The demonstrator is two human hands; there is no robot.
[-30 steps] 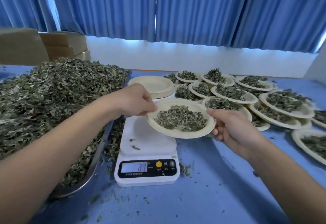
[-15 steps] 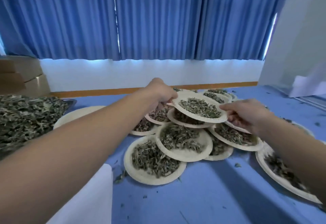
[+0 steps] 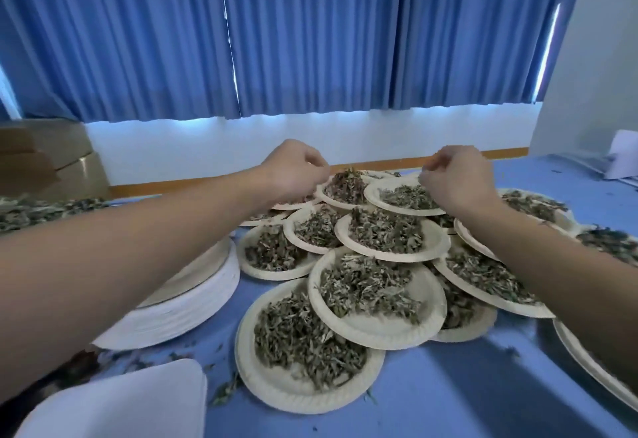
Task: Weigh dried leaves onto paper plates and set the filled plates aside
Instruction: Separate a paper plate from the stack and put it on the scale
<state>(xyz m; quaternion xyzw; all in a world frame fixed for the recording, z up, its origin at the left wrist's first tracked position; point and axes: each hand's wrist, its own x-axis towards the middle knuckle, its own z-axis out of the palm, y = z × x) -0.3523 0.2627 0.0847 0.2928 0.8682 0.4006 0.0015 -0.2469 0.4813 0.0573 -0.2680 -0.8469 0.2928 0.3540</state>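
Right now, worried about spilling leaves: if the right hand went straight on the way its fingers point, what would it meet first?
Probably the top filled plate: the right hand hangs at its right rim, fingers curled down and left toward it. Depth is unclear, so they may already touch.

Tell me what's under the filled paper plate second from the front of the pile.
That filled paper plate overlaps the far rim of the nearest plate and part of another leaf-filled plate on its right. Whatever else lies beneath it is covered.
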